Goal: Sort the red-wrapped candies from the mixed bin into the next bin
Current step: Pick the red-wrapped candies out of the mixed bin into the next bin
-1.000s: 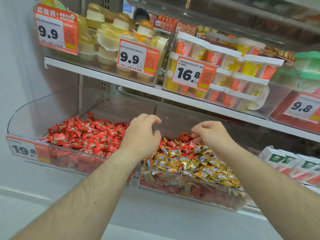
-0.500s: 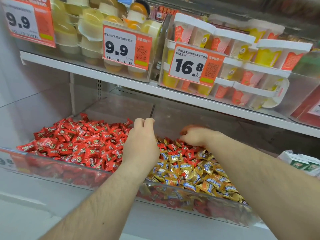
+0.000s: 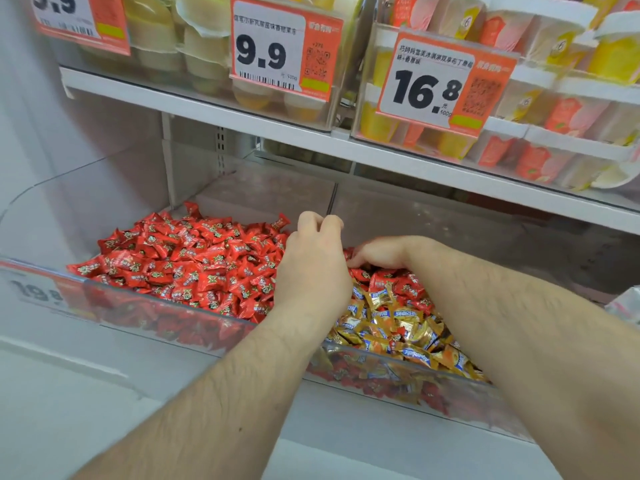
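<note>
I have one view only, from the head camera: it looks forward and down, close in on the clear bins' front edge [image 3: 194, 308], with both forearms entering from the bottom and the upper shelf [image 3: 242, 114] crossing the top.

open gap above both bins [image 3: 207, 327]; upper shelf [image 3: 277, 136] caps headroom

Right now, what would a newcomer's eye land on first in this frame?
The heap of red-wrapped candies filling the left bin, then the gold and blue candies mixed with red ones in the right bin. Both hands meet at the divider: left hand over it, right hand down on the mixed pile. Above, orange price tags read 9.9 and 16.8.
</note>
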### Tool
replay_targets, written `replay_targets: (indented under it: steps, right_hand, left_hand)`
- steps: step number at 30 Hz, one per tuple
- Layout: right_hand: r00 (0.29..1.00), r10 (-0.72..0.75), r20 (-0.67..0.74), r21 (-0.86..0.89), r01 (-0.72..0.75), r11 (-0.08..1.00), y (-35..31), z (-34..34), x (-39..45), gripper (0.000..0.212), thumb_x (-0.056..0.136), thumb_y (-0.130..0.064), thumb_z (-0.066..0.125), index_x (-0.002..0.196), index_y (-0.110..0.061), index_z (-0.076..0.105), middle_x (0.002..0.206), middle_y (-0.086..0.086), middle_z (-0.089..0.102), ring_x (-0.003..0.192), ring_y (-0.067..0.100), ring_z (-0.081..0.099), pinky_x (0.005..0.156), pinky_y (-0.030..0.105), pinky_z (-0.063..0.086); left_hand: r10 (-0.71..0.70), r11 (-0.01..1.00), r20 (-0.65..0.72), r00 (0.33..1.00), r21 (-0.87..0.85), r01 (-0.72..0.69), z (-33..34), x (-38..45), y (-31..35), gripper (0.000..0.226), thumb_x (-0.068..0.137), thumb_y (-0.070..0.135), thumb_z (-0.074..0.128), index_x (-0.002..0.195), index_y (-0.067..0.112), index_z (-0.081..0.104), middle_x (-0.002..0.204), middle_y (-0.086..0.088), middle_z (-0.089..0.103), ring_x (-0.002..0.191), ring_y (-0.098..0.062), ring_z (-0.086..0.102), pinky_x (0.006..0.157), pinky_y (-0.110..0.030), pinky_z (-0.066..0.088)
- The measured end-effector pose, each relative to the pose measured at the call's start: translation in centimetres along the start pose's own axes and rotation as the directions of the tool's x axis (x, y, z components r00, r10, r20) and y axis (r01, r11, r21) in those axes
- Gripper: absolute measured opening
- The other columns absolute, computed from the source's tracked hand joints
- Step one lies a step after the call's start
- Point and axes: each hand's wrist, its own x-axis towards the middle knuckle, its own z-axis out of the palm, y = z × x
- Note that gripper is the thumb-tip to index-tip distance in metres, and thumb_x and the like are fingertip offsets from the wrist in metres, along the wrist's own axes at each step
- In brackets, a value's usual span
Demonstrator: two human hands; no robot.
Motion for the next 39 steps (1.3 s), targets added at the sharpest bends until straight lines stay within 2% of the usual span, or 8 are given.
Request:
replay_targets:
  steps: [3, 10, 15, 18, 25, 32, 37, 39]
  right_hand:
    - [0.998, -0.044, -0.033, 0.028, 0.045, 0.999, 0.0, -0.4, -2.1, 0.034, 0.096, -0.045, 0.051, 0.116, -0.021, 0.065, 0.115, -0.002, 0.065, 0.105, 0.019, 0.06, 0.103, 0.039, 0.04]
    - [0.995, -0.079, -0.064, 0.066, 0.083, 0.994, 0.4, -0.4, -7.6, 0.03, 0.098, -0.047, 0.048, 0.098, -0.029, 0.072, 0.112, -0.01, 0.068, 0.107, 0.013, 0.062, 0.106, 0.036, 0.039]
    - [0.994, -0.04, -0.103, 0.116, 0.052, 0.992, 1.4, 0.4, -11.9, 0.047, 0.102, -0.056, 0.032, 0.108, -0.027, 0.069, 0.102, -0.01, 0.072, 0.093, 0.013, 0.069, 0.088, 0.033, 0.04]
    - [0.984, -0.04, -0.175, 0.136, 0.064, 0.989, 2.6, 0.7, -13.8, 0.054, 0.102, -0.057, 0.026, 0.107, -0.028, 0.071, 0.13, -0.015, 0.054, 0.118, 0.014, 0.054, 0.102, 0.034, 0.031]
    - [0.948, 0.017, -0.317, 0.34, 0.096, 0.936, 5.2, 2.2, -17.5, 0.063, 0.098, -0.066, 0.017, 0.105, -0.039, 0.073, 0.141, -0.014, 0.046, 0.123, 0.01, 0.044, 0.102, 0.033, 0.025]
    - [0.911, 0.012, -0.411, 0.451, 0.192, 0.871, 7.2, 3.9, -19.7, 0.061, 0.101, -0.059, 0.014, 0.108, -0.043, 0.073, 0.136, -0.017, 0.053, 0.126, 0.012, 0.05, 0.09, 0.024, 0.035]
    - [0.819, 0.005, -0.574, 0.511, 0.355, 0.783, 9.1, 3.9, -20.5, 0.061, 0.094, -0.064, 0.018, 0.103, -0.04, 0.073, 0.113, -0.019, 0.07, 0.116, -0.002, 0.057, 0.104, 0.033, 0.035]
    - [0.762, 0.059, -0.644, 0.532, 0.392, 0.751, 9.8, 3.7, -20.7, 0.051, 0.101, -0.054, 0.027, 0.099, -0.033, 0.074, 0.102, -0.016, 0.074, 0.105, -0.001, 0.064, 0.097, 0.032, 0.041]
  left_hand:
    - [-0.012, 1.0, -0.001, 1.0, -0.001, 0.012, 0.1, 0.0, 0.0, 0.058, 0.079, -0.008, 0.056, 0.13, 0.018, 0.046, 0.129, -0.001, 0.034, 0.094, -0.02, 0.04, 0.07, -0.032, 0.038]
    - [-0.036, 0.998, 0.013, 0.999, 0.057, 0.035, -0.1, 0.1, 0.4, 0.056, 0.079, -0.007, 0.058, 0.128, 0.018, 0.048, 0.127, -0.003, 0.035, 0.091, -0.021, 0.04, 0.073, -0.037, 0.044]
    - [-0.012, 0.991, 0.046, 0.999, 0.132, 0.006, -0.3, -0.2, 0.5, 0.054, 0.078, -0.004, 0.061, 0.126, 0.019, 0.051, 0.126, -0.003, 0.036, 0.09, -0.022, 0.046, 0.079, -0.041, 0.048]
    - [-0.014, 0.982, 0.074, 0.997, 0.188, 0.0, -0.5, -0.2, 0.7, 0.05, 0.079, 0.001, 0.061, 0.125, 0.022, 0.052, 0.127, -0.002, 0.035, 0.089, -0.021, 0.045, 0.082, -0.04, 0.044]
    - [0.058, 0.913, 0.077, 0.995, 0.399, -0.084, -0.4, -0.6, 2.3, 0.042, 0.083, 0.023, 0.058, 0.125, 0.029, 0.056, 0.136, -0.001, 0.045, 0.126, -0.027, 0.037, 0.101, -0.045, 0.03]
    - [0.22, 0.933, 0.175, 0.96, 0.25, -0.259, 1.6, -0.9, 4.0, 0.04, 0.086, 0.018, 0.054, 0.124, 0.03, 0.06, 0.129, 0.005, 0.057, 0.125, -0.023, 0.041, 0.101, -0.039, 0.031]
    - [0.144, 0.989, 0.41, 0.9, -0.083, -0.121, 2.5, -0.5, 4.6, 0.021, 0.096, 0.029, 0.05, 0.11, 0.03, 0.066, 0.096, 0.015, 0.066, 0.076, -0.009, 0.061, 0.067, -0.024, 0.048]
    - [0.151, 0.988, 0.473, 0.868, -0.102, -0.116, 3.0, -0.3, 4.6, 0.022, 0.096, 0.039, 0.05, 0.106, 0.03, 0.068, 0.087, 0.014, 0.067, 0.076, -0.01, 0.064, 0.071, -0.027, 0.052]
